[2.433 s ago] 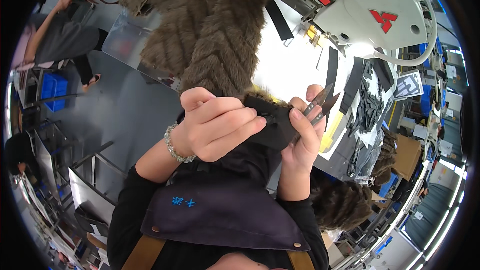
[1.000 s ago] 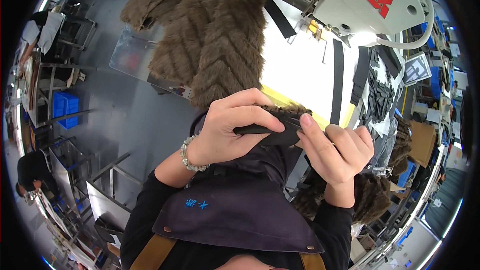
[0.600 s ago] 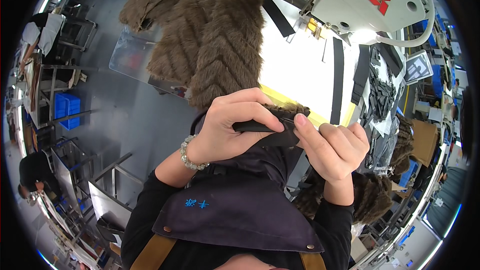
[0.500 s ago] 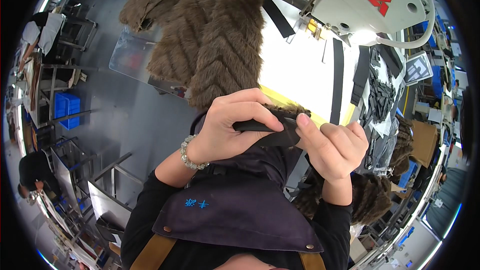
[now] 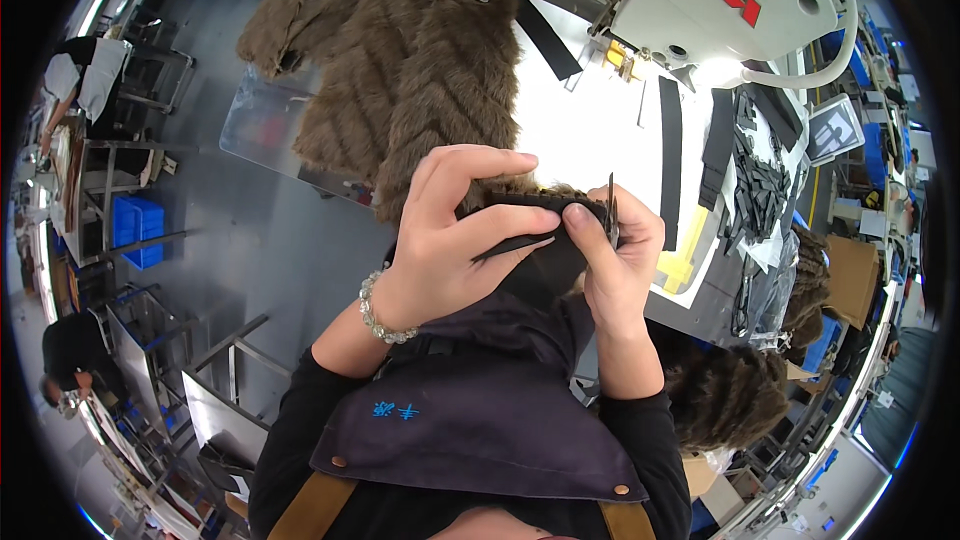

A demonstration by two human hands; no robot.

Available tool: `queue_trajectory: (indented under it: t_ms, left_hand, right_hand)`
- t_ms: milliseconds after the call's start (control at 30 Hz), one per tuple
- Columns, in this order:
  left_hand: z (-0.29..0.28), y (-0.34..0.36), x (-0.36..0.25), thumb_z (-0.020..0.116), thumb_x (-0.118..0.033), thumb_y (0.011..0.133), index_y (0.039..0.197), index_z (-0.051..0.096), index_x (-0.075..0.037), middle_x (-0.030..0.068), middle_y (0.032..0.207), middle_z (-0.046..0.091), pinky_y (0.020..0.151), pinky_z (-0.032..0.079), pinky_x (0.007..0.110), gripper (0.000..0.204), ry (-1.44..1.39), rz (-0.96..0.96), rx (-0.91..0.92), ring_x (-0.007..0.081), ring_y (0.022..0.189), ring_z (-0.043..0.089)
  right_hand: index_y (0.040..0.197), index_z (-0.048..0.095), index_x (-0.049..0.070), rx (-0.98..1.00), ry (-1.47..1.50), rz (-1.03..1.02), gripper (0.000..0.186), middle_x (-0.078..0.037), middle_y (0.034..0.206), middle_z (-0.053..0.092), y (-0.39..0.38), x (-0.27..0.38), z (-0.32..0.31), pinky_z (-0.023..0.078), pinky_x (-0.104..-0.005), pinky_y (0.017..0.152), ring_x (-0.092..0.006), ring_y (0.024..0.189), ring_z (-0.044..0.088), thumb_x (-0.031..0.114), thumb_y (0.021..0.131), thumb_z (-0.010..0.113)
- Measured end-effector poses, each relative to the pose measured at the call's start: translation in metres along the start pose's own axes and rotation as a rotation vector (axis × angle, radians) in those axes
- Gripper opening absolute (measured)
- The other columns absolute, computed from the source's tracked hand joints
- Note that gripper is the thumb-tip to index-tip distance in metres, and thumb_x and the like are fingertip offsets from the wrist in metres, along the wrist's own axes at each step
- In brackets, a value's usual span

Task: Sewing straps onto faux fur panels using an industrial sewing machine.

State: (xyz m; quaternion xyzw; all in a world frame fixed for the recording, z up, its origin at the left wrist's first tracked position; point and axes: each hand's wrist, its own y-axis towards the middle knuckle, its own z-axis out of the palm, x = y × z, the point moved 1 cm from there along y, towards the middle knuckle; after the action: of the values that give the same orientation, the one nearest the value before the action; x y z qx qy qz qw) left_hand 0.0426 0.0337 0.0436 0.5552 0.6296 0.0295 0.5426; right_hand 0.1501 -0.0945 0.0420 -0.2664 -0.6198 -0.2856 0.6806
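The black fabric piece (image 5: 550, 268) with a fur edge is held up off the surface (image 5: 585, 135), just before its near edge. Its layers could slide out of line if either pinch slackens, and fur hairs along the upper rim could get trapped in the fold. The snips (image 5: 611, 208) stand nearly edge-on just beside the piece's right end; a twist of the wrist might nick cloth or fur.

The piece lies between the two hands. The left hand (image 5: 445, 240) pinches its left part between forefinger and thumb, another finger lifted clear above the rim. The right hand (image 5: 622, 255) presses its thumb on the right end, the other fingers curled behind, and carries the snips.

Beyond, a brown fur piece (image 5: 440, 80) lies along the left edge of the surface. The sewing machine (image 5: 730, 10) stands over the far right corner; nearer, toward the right edge, lie a long black strip (image 5: 671, 160) and a heap of short black strips (image 5: 752, 190).
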Motion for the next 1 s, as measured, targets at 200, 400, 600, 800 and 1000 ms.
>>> queue_trajectory:
  t_ms: [200, 400, 600, 800, 1000]
  left_hand:
    - [-0.009, 0.008, 0.002, 0.078, -0.011, 0.059, 0.085, 0.072, -0.014, 0.0041, 0.102, 0.062, 0.082, 0.041, 0.037, 0.027, 0.121, 0.121, 0.093, 0.0227, 0.095, 0.055]
    - [-0.011, -0.002, 0.004, 0.078, -0.023, 0.06, 0.078, 0.074, -0.022, -0.0058, 0.093, 0.06, 0.088, 0.037, 0.039, 0.019, 0.173, 0.231, 0.084, 0.0175, 0.089, 0.052]
    - [-0.008, -0.013, 0.008, 0.081, -0.026, 0.063, 0.077, 0.072, -0.024, -0.0087, 0.088, 0.053, 0.096, 0.037, 0.04, 0.016, 0.081, 0.32, -0.023, 0.0137, 0.086, 0.05]
    - [-0.006, -0.022, 0.013, 0.082, -0.025, 0.064, 0.075, 0.07, -0.023, -0.0071, 0.087, 0.051, 0.099, 0.036, 0.041, 0.016, -0.022, 0.312, -0.087, 0.0142, 0.086, 0.05]
    - [0.0, -0.016, 0.014, 0.079, -0.011, 0.069, 0.077, 0.068, -0.011, 0.0103, 0.103, 0.061, 0.098, 0.039, 0.046, 0.014, -0.473, -0.067, 0.06, 0.0264, 0.1, 0.059]
  right_hand:
    - [0.069, 0.055, 0.002, 0.022, -0.11, -0.021, 0.02, 0.006, 0.06, 0.045, 0.002, 0.004, 0.001, 0.027, -0.0193, 0.052, -0.0017, 0.059, 0.035, 0.005, 0.083, 0.069]
    - [0.067, 0.054, 0.002, 0.119, 0.021, 0.066, 0.021, 0.006, 0.06, 0.045, -0.001, 0.002, -0.005, 0.027, -0.0193, 0.052, -0.0018, 0.059, 0.035, 0.004, 0.083, 0.068]
    - [0.068, 0.056, 0.001, 0.112, 0.197, 0.147, 0.02, 0.007, 0.061, 0.047, -0.004, 0.009, 0.001, 0.026, -0.0195, 0.052, -0.0006, 0.059, 0.035, 0.004, 0.083, 0.068]
    - [0.069, 0.057, 0.002, 0.127, 0.368, 0.23, 0.017, 0.006, 0.062, 0.05, -0.008, 0.008, 0.003, 0.027, -0.0183, 0.052, -0.0002, 0.058, 0.039, 0.004, 0.083, 0.067]
    - [0.072, 0.058, 0.002, 0.08, 0.429, 0.263, 0.014, 0.006, 0.062, 0.05, -0.008, 0.006, 0.004, 0.028, -0.0179, 0.053, -0.0007, 0.058, 0.04, 0.004, 0.082, 0.068]
